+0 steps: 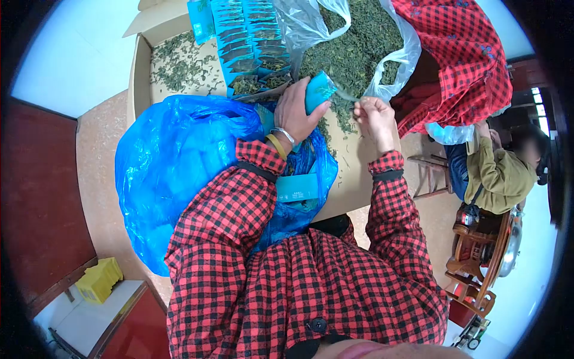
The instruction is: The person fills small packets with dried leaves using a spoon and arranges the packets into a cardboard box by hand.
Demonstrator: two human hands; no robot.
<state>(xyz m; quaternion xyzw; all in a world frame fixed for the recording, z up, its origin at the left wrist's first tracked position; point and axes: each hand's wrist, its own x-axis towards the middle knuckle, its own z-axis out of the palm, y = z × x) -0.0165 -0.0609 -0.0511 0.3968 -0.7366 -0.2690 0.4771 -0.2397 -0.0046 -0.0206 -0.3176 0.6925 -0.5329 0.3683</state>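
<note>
My left hand (297,112) is closed around a small teal packet (320,91), its mouth tilted towards my right hand. My right hand (376,118) pinches the end of a thin greyish spoon-like tool (345,95), whose other end meets the packet's mouth; blur hides its exact shape. Just beyond both hands lies a heap of dried green tea leaves (353,45) in a clear plastic bag (402,63). Rows of teal packets (244,51) with leaves showing at their tops stand beyond my left hand. Under my left forearm is a blue plastic bag (179,161) with more teal packets.
A cardboard box (140,78) holds the packets and scattered leaves. Another teal packet (298,188) lies near my left sleeve. Red checked cloth (466,54) hangs at the upper right. A person in an olive top (499,170) sits at the right near wooden chairs (472,257).
</note>
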